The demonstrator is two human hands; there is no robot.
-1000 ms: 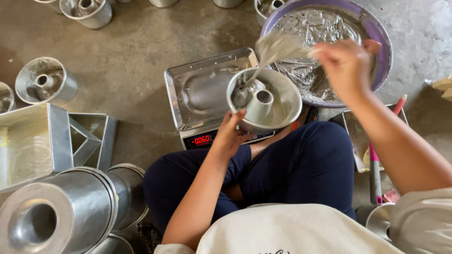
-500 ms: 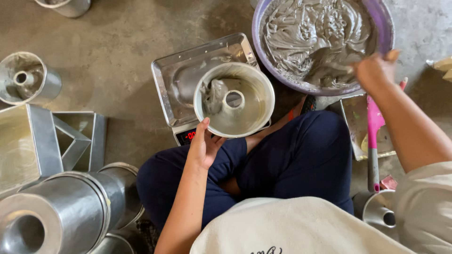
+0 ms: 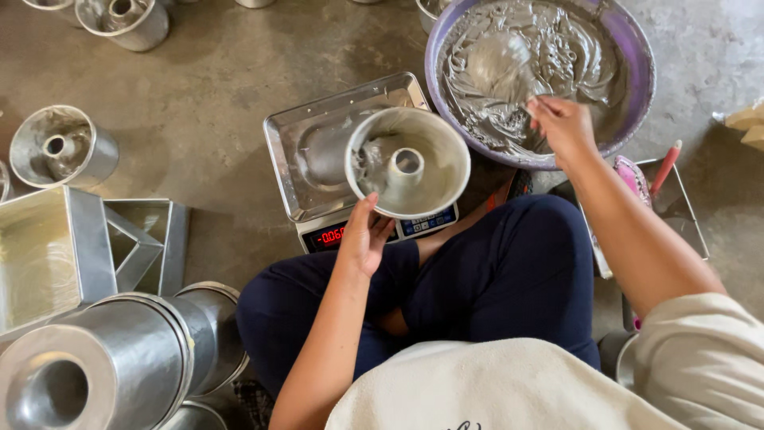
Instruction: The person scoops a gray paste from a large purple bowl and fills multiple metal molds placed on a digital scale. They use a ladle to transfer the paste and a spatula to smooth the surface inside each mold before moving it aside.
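My left hand [image 3: 364, 237] grips the near rim of a round metal tube pan [image 3: 407, 163] and holds it tilted over the steel tray of a digital scale [image 3: 306, 171]. A smear of grey batter lies inside the pan. My right hand [image 3: 563, 124] reaches into a large purple basin of grey batter [image 3: 629, 48] and is closed on a scoop [image 3: 501, 62] sunk in the batter. I sit cross-legged in dark trousers right behind the scale.
Empty tube pans [image 3: 60, 151] stand on the concrete floor at left and top left. Square tins [image 3: 87, 247] and stacked round tins [image 3: 119, 358] lie at lower left. A metal tray [image 3: 684, 227] with a pink spatula [image 3: 633, 179] sits at right.
My right hand has gone from above the pan back into the basin, and the scoop is down in the batter. The pan stays in my left hand over the scale.
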